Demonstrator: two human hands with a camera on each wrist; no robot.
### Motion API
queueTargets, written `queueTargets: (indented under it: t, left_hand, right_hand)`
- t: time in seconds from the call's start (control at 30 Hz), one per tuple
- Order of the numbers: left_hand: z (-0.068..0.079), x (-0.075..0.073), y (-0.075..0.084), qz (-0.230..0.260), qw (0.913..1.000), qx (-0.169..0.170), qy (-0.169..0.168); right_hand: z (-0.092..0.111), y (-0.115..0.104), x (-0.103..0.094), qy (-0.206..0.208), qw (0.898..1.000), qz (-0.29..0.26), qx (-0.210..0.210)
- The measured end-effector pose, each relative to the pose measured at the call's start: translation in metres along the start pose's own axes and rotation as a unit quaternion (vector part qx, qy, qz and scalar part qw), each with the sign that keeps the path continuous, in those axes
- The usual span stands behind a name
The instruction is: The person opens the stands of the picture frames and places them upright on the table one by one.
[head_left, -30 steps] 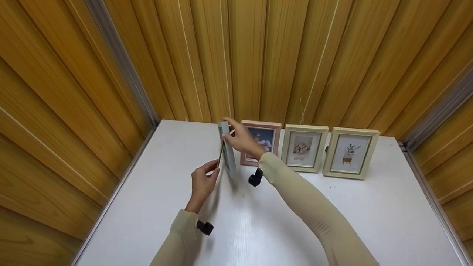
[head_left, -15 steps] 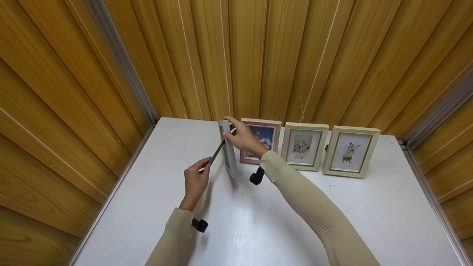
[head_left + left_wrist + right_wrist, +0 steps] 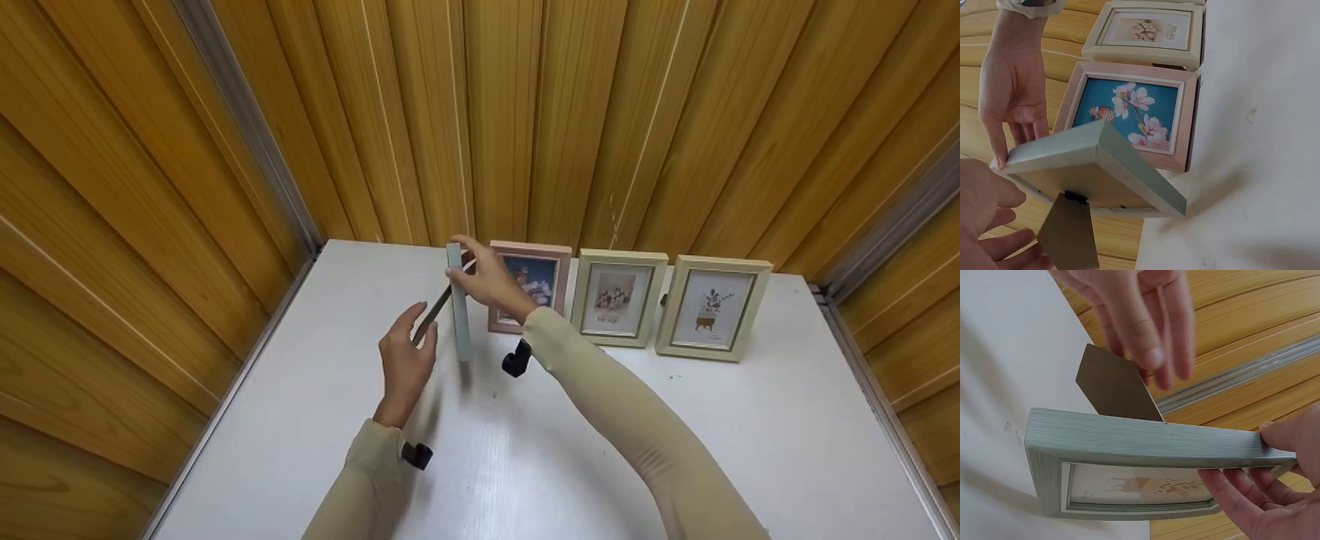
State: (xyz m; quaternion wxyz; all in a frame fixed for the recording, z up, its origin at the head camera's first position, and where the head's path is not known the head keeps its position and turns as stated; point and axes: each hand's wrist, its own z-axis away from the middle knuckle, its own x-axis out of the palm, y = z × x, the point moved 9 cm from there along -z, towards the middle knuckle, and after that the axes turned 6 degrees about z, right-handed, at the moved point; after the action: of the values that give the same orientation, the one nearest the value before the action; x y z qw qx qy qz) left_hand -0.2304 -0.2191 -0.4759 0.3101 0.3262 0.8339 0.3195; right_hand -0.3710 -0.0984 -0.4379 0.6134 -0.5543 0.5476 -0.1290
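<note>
My right hand (image 3: 493, 283) pinches the top of a light blue-green picture frame (image 3: 460, 326), thumb on its edge and fingers over its front. The frame is held upright, edge-on to the head view. In the right wrist view, a potted-plant picture (image 3: 1140, 485) shows inside it. A brown support leg (image 3: 1114, 385) sticks out from its back. My left hand (image 3: 406, 367) is beside that leg, thumb and fingers spread around it with the leg between them. In the left wrist view the leg hangs swung out from a black hinge (image 3: 1075, 197).
To the right stand a pink frame (image 3: 566, 264) with a blossom picture and two cream frames (image 3: 622, 259), (image 3: 723, 265) in a row. They stand on a white table (image 3: 555, 450) before a wood-panelled wall (image 3: 502, 135). A metal rail (image 3: 247, 127) runs along the left corner.
The support leg has swung outward from the frame's back. My left hand pinched it earlier and has now spread its fingers. The frame has turned slightly in my right hand, more edge-on.
</note>
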Motion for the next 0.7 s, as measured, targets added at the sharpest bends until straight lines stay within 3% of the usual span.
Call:
queueTargets:
  t: [0.1,0.17,0.3,0.43,0.53,0.7]
  left_hand:
    - [-0.002,0.005,0.016,0.002,0.9999,0.016,0.000]
    - [-0.003,0.010,0.021,0.011,0.9998,0.005,-0.013]
    - [-0.002,0.022,0.012,0.028,0.9954,-0.076,-0.051]
    - [0.001,0.030,-0.005,0.037,0.9824,-0.167,-0.076]
    - [0.003,0.030,-0.012,0.038,0.9768,-0.198,-0.072]
    - [0.004,0.028,-0.016,0.037,0.9742,-0.213,-0.065]
  right_hand:
    - [0.000,-0.003,0.002,0.008,1.000,0.006,-0.004]
    - [-0.001,-0.005,0.005,0.010,1.000,0.006,-0.005]
    - [0.000,-0.007,0.011,0.001,1.000,-0.011,0.001]
    - [0.001,-0.010,0.017,-0.002,1.000,0.001,0.000]
    - [0.002,-0.013,0.020,-0.001,1.000,0.026,-0.002]
    - [0.003,-0.013,0.024,0.000,0.999,0.047,0.001]
